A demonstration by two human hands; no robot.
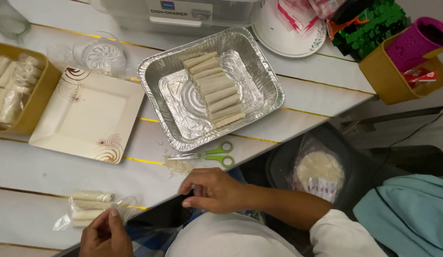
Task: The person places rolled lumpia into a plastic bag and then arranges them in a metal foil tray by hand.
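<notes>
My left hand is at the bottom left and pinches the edge of a clear plastic bag that holds a few pale rolled wrappers. My right hand hovers over the table's near edge with its fingers loosely curled and nothing visible in them. Just beyond it lie green-handled scissors and a small heap of pale shreds. Further back, a foil tray holds a row of several rolls.
A square cream plate lies left of the foil tray. A yellow box of wrapped rolls sits at the far left. A glass lid, a round plate, a clear plastic box and a yellow bin with a pink cup stand at the back. A bag of round wrappers rests on a dark chair.
</notes>
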